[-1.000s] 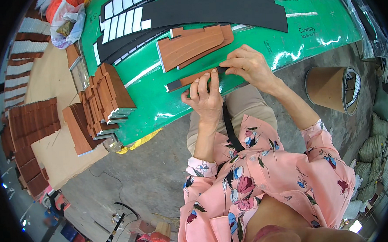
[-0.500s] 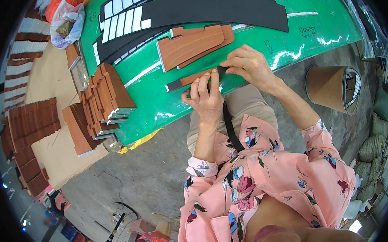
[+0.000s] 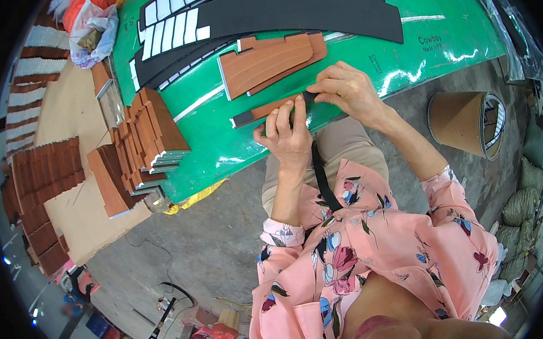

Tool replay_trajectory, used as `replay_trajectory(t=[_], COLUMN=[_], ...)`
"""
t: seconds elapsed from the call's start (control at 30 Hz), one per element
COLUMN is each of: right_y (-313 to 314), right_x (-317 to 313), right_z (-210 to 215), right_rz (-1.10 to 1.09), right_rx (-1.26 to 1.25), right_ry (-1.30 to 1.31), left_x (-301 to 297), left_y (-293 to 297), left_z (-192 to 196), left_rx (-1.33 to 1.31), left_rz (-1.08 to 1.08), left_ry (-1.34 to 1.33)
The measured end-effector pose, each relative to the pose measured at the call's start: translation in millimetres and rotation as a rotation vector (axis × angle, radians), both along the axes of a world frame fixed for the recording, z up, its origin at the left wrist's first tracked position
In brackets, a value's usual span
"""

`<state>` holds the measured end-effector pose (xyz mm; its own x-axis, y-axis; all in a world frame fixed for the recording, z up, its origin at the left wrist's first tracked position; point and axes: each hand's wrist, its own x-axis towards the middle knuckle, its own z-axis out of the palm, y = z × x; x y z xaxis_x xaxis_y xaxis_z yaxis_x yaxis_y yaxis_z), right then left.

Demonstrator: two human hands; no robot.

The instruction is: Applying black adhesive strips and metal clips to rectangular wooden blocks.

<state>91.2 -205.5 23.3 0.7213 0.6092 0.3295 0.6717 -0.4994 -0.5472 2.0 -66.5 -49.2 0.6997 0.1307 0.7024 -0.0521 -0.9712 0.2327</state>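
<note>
Grey concrete floor runs under a glossy green table (image 3: 233, 141) that fills the upper part of the view, with sheets of brown cardboard (image 3: 77, 210) spread on the ground to its left. At the table's near edge lies a narrow brown strip with a dark underside (image 3: 262, 112), and both hands work on it. The left hand (image 3: 288, 138) is curled, its fingers pressing down on the middle of the strip from the near side, thumb tucked below the table edge. The right hand (image 3: 347, 92) pinches the strip's right end between thumb and fingertips, closed tight on it. Just beyond the strip sits a small pile of larger brown pieces (image 3: 269, 62), and past that long black foam sheets (image 3: 288, 12) stretch across the table. Stacks of brown pieces (image 3: 153, 136) stand on the table's left end. A cardboard drum (image 3: 462, 122) lies on the floor to the right.
</note>
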Motion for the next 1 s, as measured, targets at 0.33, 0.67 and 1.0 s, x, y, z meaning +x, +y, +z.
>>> replay_trajectory(t=[0.33, 0.67, 1.0], right_y=[-26, -13, -7], right_x=[-2, -10, -16], right_z=[-9, -21, -22], right_rz=[-0.064, -0.053, -0.051], right_rx=[0.115, 0.123, 0.093], right_ry=[0.301, -0.106, -0.139], left_x=[0, 0, 1], left_y=[2, 0, 4], left_z=[7, 11, 9], left_rx=[0.029, 0.065, 0.081], left_rz=[-0.002, 0.006, -0.022], left_ry=[0.036, 0.093, 0.075])
